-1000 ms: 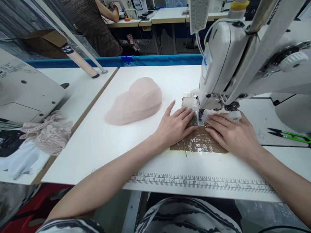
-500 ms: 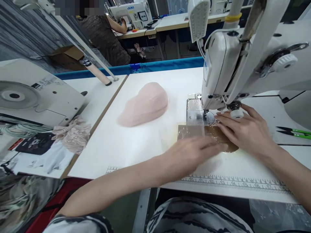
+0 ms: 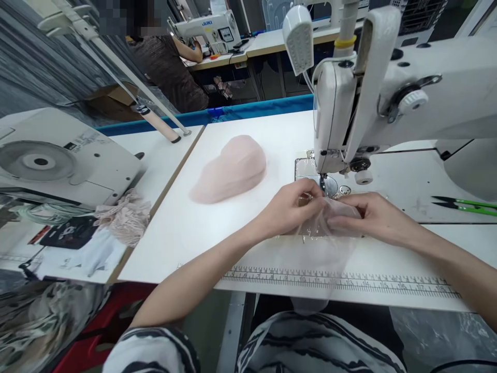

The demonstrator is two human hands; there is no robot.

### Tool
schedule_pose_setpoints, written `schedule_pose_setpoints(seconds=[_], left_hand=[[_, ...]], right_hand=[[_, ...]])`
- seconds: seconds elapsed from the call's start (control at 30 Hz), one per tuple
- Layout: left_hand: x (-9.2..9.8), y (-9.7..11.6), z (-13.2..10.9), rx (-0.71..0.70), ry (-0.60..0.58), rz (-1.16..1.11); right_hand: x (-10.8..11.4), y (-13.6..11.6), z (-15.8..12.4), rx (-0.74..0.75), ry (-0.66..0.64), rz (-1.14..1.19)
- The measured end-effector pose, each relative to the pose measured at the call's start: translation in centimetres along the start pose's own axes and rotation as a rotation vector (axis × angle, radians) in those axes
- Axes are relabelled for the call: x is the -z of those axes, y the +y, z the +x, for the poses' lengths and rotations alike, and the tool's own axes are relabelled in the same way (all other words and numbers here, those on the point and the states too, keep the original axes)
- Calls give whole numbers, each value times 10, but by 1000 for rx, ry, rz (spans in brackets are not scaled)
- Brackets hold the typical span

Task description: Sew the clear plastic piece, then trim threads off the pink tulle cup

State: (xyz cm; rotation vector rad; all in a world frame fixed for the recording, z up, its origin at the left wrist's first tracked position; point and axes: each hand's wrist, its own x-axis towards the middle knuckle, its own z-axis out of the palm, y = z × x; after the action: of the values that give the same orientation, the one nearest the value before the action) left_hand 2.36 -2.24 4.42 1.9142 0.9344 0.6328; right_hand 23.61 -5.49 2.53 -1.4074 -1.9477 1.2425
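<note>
White surface before me — my left hand and right hand both pinch sheer fabric beside the needle; pink stack left, "JUKI" machine behind.

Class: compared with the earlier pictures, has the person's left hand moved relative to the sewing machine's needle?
Yes. The left hand had swung toward the table's near edge; now it is close to the needle again, pinching sheer fabric.

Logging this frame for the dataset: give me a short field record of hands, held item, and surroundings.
left hand: pinching sheer fabric piece
right hand: gripping the same piece from the other side
position: in front of the needle of the sewing machine
table: pink fabric stack left of hands
scissors: far right, untouched
printed ruler: along near table edge
</note>
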Motion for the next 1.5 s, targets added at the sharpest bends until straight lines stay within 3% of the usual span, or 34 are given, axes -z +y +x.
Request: schedule_pose_setpoints(seconds=[0.17, 0.3, 0.4, 0.5, 0.63, 0.7, 0.9, 1.13, 1.37, 1.5], left_hand=[[-5, -1, 0, 278, -12, -401], [-5, -4, -4, 397, -104, -399], [-2, -8, -5, 462, -99, -360], [-1, -11, -4, 428, -48, -399], [-6, -9, -6, 265, 31, -277], [-9, -8, -8, 216, 54, -219], [-18, -6, -12, 137, 90, -274], [-25, 1, -16, 53, 176, -183], [-21, 4, -19, 78, 218, -111], [-24, 0, -19, 73, 238, -87]], right_hand=[[0, -7, 0, -140, -39, 156], [1, -6, 2, -142, -15, 204], [4, -2, 2, -127, -51, 246], [6, 1, 0, -114, -54, 245], [1, -5, -6, -97, 213, 193], [-4, -8, -8, -72, 276, 261], [-18, -9, -4, 4, 159, 477], [-16, -3, 2, -34, 6, 373], [-1, 1, 1, -43, 134, 342], [-10, -10, -4, -42, -8, 542]])
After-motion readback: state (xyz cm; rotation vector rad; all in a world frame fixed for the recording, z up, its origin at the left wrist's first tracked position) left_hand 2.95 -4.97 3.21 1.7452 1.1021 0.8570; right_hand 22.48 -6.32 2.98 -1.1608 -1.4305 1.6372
